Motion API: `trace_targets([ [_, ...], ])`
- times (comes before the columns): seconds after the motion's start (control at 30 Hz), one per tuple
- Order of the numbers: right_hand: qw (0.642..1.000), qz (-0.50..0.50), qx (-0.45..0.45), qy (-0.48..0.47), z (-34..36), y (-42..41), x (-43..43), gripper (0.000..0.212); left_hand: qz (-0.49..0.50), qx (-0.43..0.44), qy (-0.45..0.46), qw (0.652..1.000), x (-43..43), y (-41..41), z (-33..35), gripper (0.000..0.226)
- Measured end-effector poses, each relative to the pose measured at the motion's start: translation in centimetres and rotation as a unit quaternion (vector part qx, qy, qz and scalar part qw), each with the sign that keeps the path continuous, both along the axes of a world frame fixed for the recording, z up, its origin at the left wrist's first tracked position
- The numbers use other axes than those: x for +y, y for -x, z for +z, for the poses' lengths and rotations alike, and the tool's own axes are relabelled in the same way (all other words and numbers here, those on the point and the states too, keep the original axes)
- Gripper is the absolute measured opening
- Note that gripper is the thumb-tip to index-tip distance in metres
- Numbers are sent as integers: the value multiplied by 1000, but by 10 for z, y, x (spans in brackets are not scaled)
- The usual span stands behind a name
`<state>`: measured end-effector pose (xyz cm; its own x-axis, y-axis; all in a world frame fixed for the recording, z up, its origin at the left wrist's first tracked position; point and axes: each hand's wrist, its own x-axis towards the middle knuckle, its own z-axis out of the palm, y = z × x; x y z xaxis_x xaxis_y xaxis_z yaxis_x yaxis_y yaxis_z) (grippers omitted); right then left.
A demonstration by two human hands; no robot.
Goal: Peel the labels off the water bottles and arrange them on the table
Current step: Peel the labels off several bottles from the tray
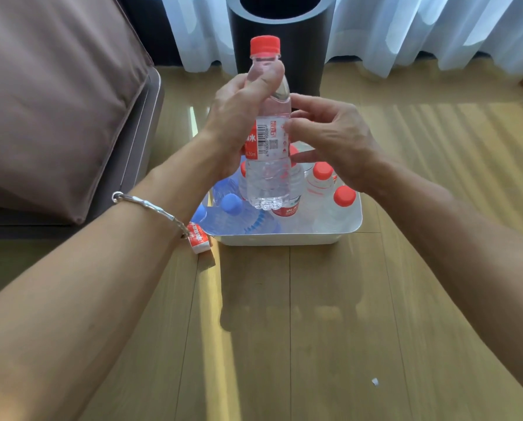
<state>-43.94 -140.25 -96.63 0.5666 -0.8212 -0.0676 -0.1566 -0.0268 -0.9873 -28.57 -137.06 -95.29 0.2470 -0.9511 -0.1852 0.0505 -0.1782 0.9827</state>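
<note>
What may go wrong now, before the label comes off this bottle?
The left hand grips the bottle by its upper half, above the bin; a pull by the right hand on the label may make it slip and fall on the bottles below. The peeled label lies beside the bin under the left forearm, which may brush it away.

One wide-angle camera, worn on the head, faces forward and steeply down onto the table (315, 314). The water bottle (268, 177) sits close at centre, the white tray (284, 240) beneath it, curtains (406, 25) far off at twelve o'clock.
</note>
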Motion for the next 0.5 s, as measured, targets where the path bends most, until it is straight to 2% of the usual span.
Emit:
trace_targets([
  [0.07,1000,1,2,-2,1,-3,3,22,-4,-5,7,1000,1,2,0,37],
  [0.33,999,6,43,32,0,-1,1,20,-13,-65,-4,998,3,2,-2,39],
  [0.5,998,-15,43,38,-2,-5,3,21,-4,-64,9,998,2,7,-3,24],
])
